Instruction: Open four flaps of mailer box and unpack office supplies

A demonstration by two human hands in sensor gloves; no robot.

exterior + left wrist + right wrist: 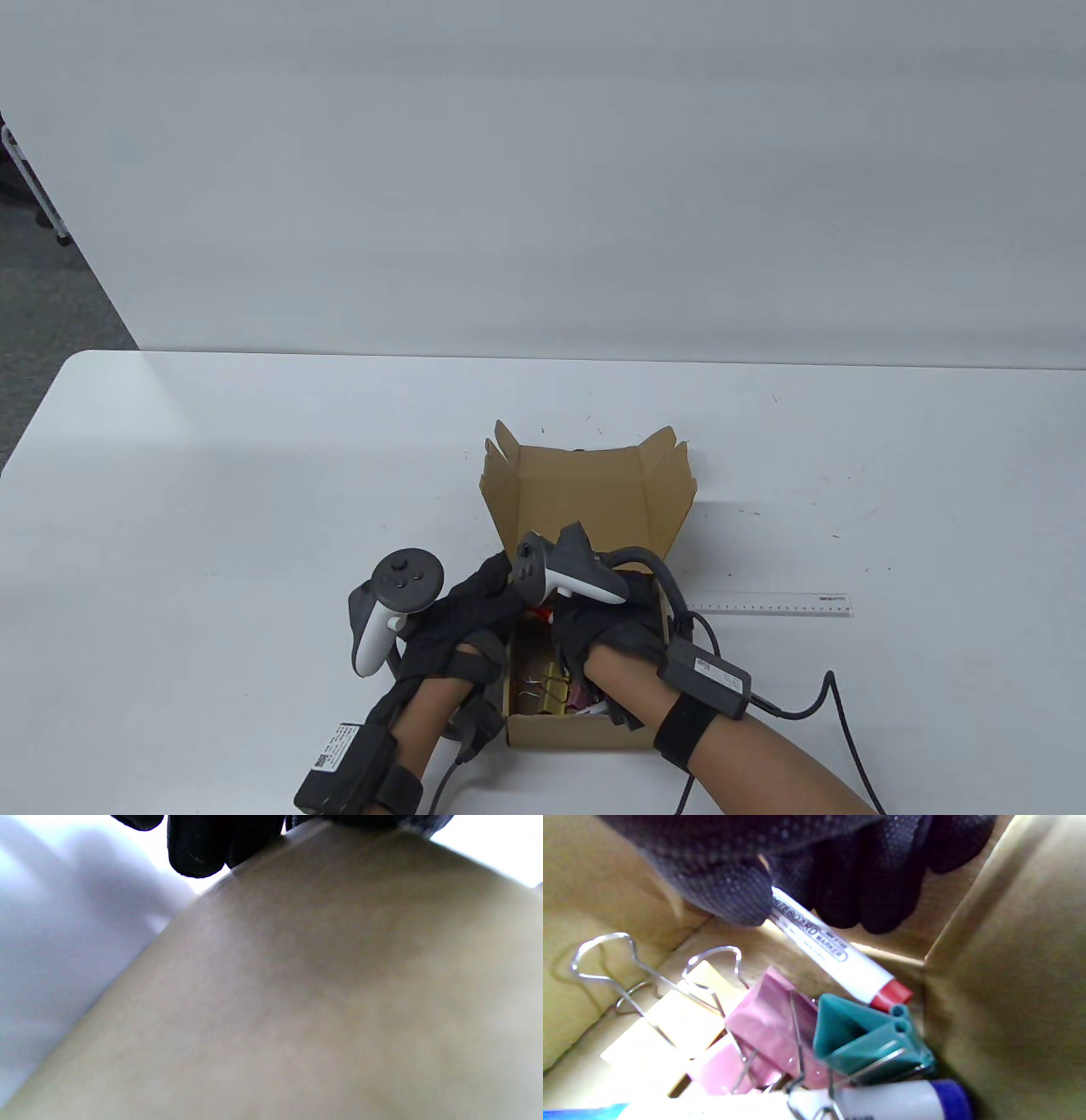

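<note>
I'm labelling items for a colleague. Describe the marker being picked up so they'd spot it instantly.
Look inside the open cardboard mailer box, beside the binder clips. The right hand pinches a white whiteboard marker; its red end sets it apart from the blue-capped marker.

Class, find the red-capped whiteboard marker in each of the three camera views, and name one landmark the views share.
Table view: mostly hidden; a red bit shows between the hands, inside the mailer box.
Left wrist view: not in it; only blurred cardboard and glove fingertips.
Right wrist view: upper centre, the whiteboard marker is pinched by the right hand, red cap down-right.
Shared landmark: the box's brown cardboard.
</note>
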